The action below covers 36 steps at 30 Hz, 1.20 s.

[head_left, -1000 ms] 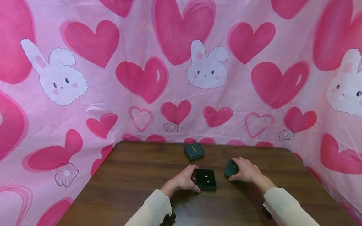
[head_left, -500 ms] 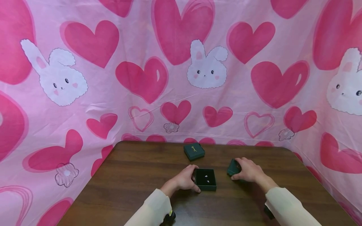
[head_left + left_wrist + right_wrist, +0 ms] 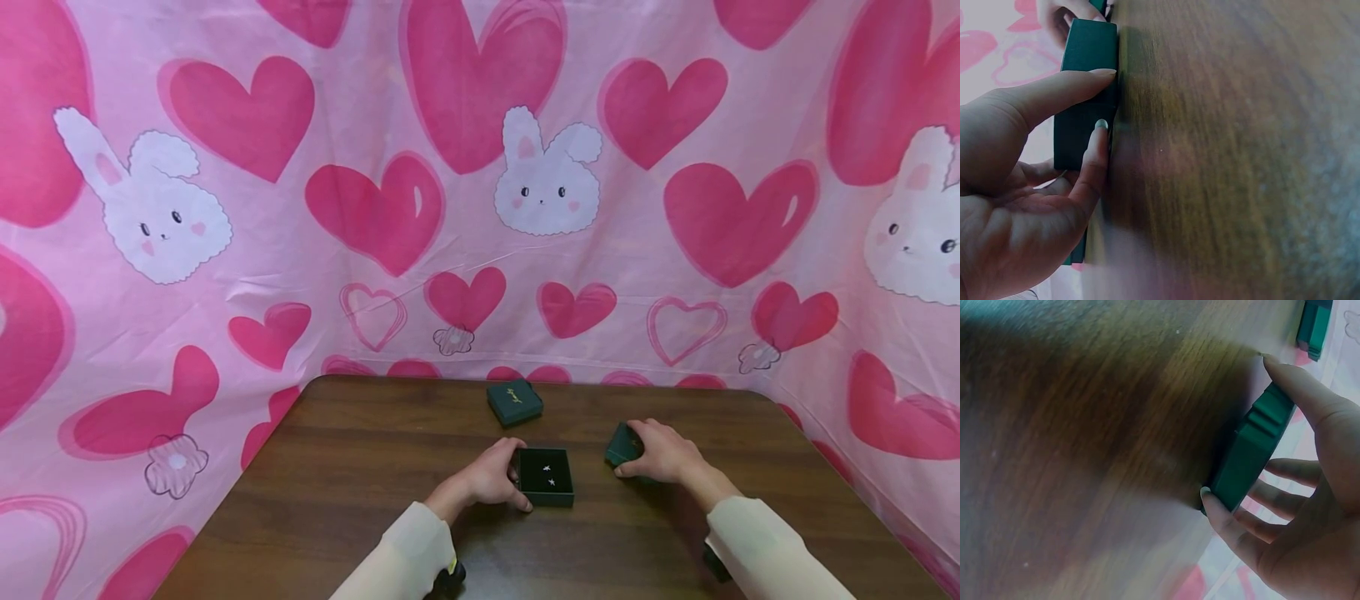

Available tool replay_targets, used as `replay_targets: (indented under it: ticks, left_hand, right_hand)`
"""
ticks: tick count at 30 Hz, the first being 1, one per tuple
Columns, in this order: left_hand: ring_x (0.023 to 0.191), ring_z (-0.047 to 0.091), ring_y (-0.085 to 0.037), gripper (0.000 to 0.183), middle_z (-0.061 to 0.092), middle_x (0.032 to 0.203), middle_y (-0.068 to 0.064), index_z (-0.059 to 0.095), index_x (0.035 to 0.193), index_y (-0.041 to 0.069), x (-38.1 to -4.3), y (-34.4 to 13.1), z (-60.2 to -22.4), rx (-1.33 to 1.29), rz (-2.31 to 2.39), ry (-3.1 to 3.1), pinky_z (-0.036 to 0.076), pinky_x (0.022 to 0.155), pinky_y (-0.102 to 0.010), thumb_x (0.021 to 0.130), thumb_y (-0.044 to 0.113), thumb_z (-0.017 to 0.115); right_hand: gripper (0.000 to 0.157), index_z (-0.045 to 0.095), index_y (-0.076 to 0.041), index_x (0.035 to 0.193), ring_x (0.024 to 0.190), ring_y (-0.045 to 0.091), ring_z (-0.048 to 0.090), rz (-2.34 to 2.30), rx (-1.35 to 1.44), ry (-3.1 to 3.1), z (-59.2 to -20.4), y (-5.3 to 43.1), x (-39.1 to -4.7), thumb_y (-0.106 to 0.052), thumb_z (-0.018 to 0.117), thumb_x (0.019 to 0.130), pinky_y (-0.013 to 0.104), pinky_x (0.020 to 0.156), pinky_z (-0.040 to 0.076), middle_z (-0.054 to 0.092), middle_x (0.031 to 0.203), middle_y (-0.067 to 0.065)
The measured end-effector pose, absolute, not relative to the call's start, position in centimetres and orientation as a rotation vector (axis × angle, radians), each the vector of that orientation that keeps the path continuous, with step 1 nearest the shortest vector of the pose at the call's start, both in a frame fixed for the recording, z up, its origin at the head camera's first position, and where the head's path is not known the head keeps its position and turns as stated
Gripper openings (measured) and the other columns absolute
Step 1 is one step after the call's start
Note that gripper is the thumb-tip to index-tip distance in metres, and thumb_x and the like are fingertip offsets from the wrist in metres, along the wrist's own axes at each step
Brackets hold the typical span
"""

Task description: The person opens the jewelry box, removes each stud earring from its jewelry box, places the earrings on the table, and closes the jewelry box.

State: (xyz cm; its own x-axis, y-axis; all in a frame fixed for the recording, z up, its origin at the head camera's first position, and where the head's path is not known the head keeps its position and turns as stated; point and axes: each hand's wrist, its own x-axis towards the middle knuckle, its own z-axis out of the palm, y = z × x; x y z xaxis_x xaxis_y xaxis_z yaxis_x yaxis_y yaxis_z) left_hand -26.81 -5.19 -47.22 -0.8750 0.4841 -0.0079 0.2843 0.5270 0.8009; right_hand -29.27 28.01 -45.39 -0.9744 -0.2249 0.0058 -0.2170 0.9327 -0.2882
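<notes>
A dark green jewelry box (image 3: 551,500) without a lid sits on the wooden table, showing a black lining. On that lining lie two small silver star-shaped earrings (image 3: 551,482). My left hand (image 3: 491,477) grips this box from its left side, thumb along the near wall (image 3: 1088,53). To the right, my right hand (image 3: 663,452) holds a smaller-looking dark green box piece (image 3: 622,444) between thumb and fingers. It is tilted, with a notched side showing in the right wrist view (image 3: 1250,447). My palm and fingers hide part of it.
Farther back on the table (image 3: 375,467) lies another dark green box (image 3: 514,402) with gold lettering on top. A pink cloth (image 3: 480,208) printed with hearts and rabbits hangs around the table's back and sides.
My right hand has shifted slightly to the right with the green box piece, away from the jewelry box. The left hand and the box it grips have stayed in place.
</notes>
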Motion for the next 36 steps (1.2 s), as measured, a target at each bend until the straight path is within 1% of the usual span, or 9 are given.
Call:
replay_targets:
  ticks: [10,24,29,36]
  left_hand:
    - [0.093,0.051,-0.019,0.08,0.051,0.109,-0.005,0.051,0.133,0.003,-26.77,-5.24,-47.27,0.646,1.285,2.523,0.047,0.084,-0.035,0.066,0.001,0.095]
    - [0.093,0.051,-0.019,0.079,0.052,0.109,-0.005,0.052,0.133,0.004,-26.65,-5.3,-47.21,0.643,1.289,2.519,0.046,0.085,-0.036,0.067,0.002,0.095]
    - [0.093,0.051,-0.02,0.079,0.052,0.109,-0.005,0.052,0.132,0.004,-26.63,-5.26,-47.17,0.644,1.292,2.525,0.047,0.084,-0.036,0.066,0.001,0.095]
    - [0.093,0.052,-0.019,0.08,0.051,0.109,-0.004,0.051,0.134,0.004,-26.63,-5.29,-47.2,0.64,1.283,2.523,0.047,0.085,-0.036,0.067,0.001,0.094]
  right_hand:
    - [0.095,0.052,0.003,0.141,0.108,0.041,0.058,-0.45,-0.364,3.076,-45.48,28.14,-29.23,-0.054,0.086,0.073,0.067,0.079,0.05,0.057,0.13,0.027]
    - [0.093,0.051,0.003,0.142,0.112,0.044,0.054,-0.444,-0.352,3.047,-45.31,28.04,-29.05,-0.053,0.085,0.076,0.071,0.083,0.047,0.055,0.133,0.028]
    - [0.093,0.049,0.005,0.143,0.112,0.046,0.053,-0.444,-0.371,3.035,-45.17,27.87,-28.92,-0.051,0.084,0.077,0.071,0.083,0.047,0.052,0.134,0.03]
    - [0.094,0.047,0.006,0.145,0.114,0.048,0.05,-0.427,-0.37,3.02,-44.93,27.69,-28.62,-0.052,0.082,0.08,0.073,0.084,0.045,0.048,0.137,0.032]
